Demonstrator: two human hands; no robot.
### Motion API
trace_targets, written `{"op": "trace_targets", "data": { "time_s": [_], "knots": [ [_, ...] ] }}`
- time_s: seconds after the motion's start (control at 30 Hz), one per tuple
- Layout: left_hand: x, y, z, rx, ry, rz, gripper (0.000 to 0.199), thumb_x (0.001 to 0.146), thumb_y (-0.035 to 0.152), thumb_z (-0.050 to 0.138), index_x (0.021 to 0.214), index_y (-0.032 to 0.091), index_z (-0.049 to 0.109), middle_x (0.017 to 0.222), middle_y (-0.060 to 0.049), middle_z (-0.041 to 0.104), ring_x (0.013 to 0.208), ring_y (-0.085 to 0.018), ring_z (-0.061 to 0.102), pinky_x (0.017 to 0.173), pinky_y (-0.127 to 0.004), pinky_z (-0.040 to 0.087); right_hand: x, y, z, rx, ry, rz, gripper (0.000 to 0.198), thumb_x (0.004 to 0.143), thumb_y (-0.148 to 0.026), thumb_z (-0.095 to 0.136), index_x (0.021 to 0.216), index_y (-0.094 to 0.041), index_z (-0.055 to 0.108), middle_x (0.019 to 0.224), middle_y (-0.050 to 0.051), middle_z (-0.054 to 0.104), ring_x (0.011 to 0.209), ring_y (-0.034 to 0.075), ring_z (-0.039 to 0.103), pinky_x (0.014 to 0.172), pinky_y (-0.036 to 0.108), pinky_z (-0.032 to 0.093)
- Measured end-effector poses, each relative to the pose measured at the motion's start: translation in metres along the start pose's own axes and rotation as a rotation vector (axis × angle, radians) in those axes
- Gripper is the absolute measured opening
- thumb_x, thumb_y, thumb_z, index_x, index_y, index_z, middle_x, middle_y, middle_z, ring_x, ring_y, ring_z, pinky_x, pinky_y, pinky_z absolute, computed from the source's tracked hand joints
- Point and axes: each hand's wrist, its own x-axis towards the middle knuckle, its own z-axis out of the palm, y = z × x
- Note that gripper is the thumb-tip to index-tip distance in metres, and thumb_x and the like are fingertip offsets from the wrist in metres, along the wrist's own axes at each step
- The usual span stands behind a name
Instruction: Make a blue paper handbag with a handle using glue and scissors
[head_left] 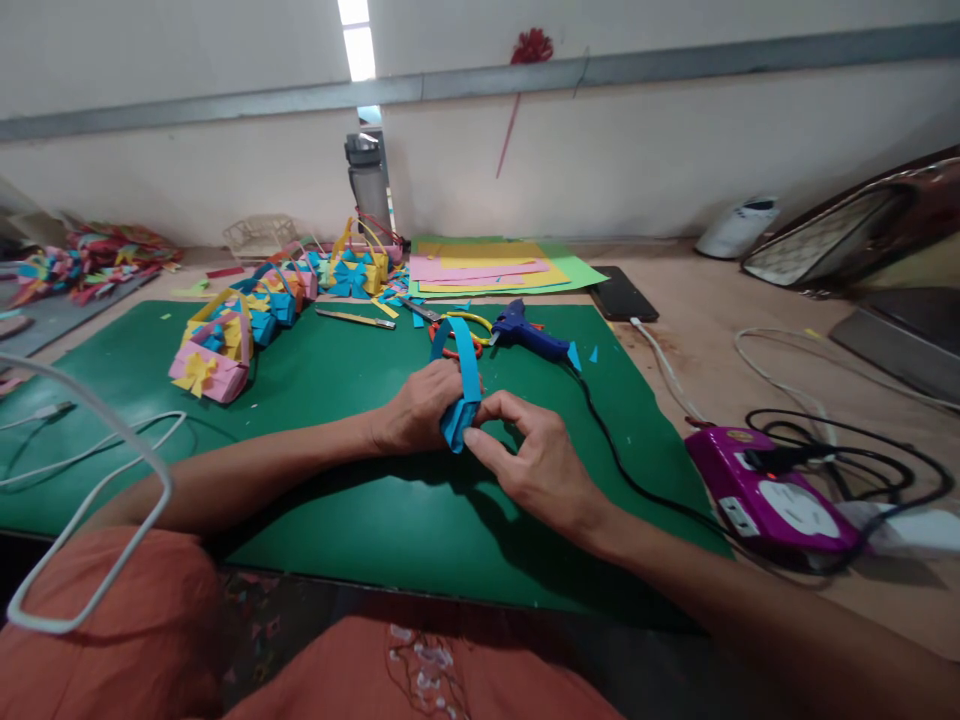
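Note:
A small blue paper basket (459, 418) with an arched strip handle is between my hands, above the green mat (360, 520). My left hand (416, 408) is closed round its far left side, and its fingertips are partly hidden behind the paper. At the basket's right edge, my right hand (536, 460) pinches the paper between thumb and forefinger. Just beyond lie scissors (480, 325) with yellow and red handles, partly covered by the basket handle. A blue glue gun (529, 332) rests on its side to their right, with small blue paper scraps near it.
Several finished paper baskets (214, 365) stand at the left. A cutter knife (355, 318), coloured sheets (495, 265), a phone (624, 293) and a bottle (369, 185) are farther back. The glue gun's black cord runs toward a purple power strip (772, 495). A white cable (161, 470) loops at left.

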Motion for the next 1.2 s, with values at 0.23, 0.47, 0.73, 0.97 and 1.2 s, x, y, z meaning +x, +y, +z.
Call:
{"op": "trace_targets", "data": {
  "time_s": [0.23, 0.47, 0.73, 0.97, 1.2],
  "knots": [
    [-0.001, 0.000, 0.000, -0.064, -0.002, -0.007, 0.016, 0.081, 0.025, 0.053, 0.093, 0.016, 0.050, 0.076, -0.005, 0.061, 0.072, -0.017, 0.060, 0.066, -0.032, 0.051, 0.001, 0.000, 0.000, 0.003, 0.007, 0.003, 0.014, 0.078, -0.022, 0.053, 0.066, -0.018, 0.056, 0.066, 0.000, 0.060, 0.063, 0.014, 0.053, 0.064, 0.028, 0.040],
    [0.009, 0.002, -0.007, -0.264, 0.033, -0.021, 0.047, 0.066, 0.043, 0.072, 0.099, 0.016, 0.051, 0.094, -0.010, 0.061, 0.088, -0.021, 0.060, 0.078, -0.037, 0.052, 0.004, 0.009, -0.006, 0.121, 0.161, -0.011, 0.021, 0.086, -0.034, 0.048, 0.076, -0.018, 0.056, 0.074, 0.002, 0.061, 0.070, 0.015, 0.057, 0.065, 0.028, 0.044],
    [0.015, 0.016, -0.016, -0.548, 0.134, -0.344, 0.053, 0.062, 0.049, 0.072, 0.098, 0.017, 0.049, 0.105, -0.013, 0.059, 0.100, -0.025, 0.058, 0.086, -0.041, 0.049, 0.010, 0.030, -0.006, -0.306, 0.211, -0.361, 0.038, 0.079, -0.033, 0.060, 0.112, -0.019, 0.049, 0.109, 0.011, 0.059, 0.103, 0.027, 0.055, 0.086, 0.044, 0.043],
    [0.015, 0.021, -0.020, -0.695, 0.096, -0.548, 0.057, 0.066, 0.050, 0.069, 0.106, 0.017, 0.047, 0.121, -0.020, 0.053, 0.113, -0.030, 0.053, 0.092, -0.046, 0.047, 0.013, 0.033, 0.001, -0.517, 0.130, -0.468, 0.055, 0.081, -0.031, 0.056, 0.129, -0.013, 0.036, 0.118, 0.018, 0.057, 0.111, 0.031, 0.050, 0.091, 0.050, 0.035],
    [0.011, 0.024, -0.020, -0.735, 0.035, -0.645, 0.054, 0.071, 0.025, 0.071, 0.117, 0.019, 0.043, 0.119, -0.016, 0.058, 0.108, -0.027, 0.057, 0.086, -0.041, 0.051, 0.011, 0.034, 0.001, -0.554, 0.126, -0.448, 0.059, 0.080, -0.025, 0.050, 0.134, -0.013, 0.030, 0.119, 0.018, 0.058, 0.105, 0.031, 0.054, 0.093, 0.053, 0.031]
  ]
}}
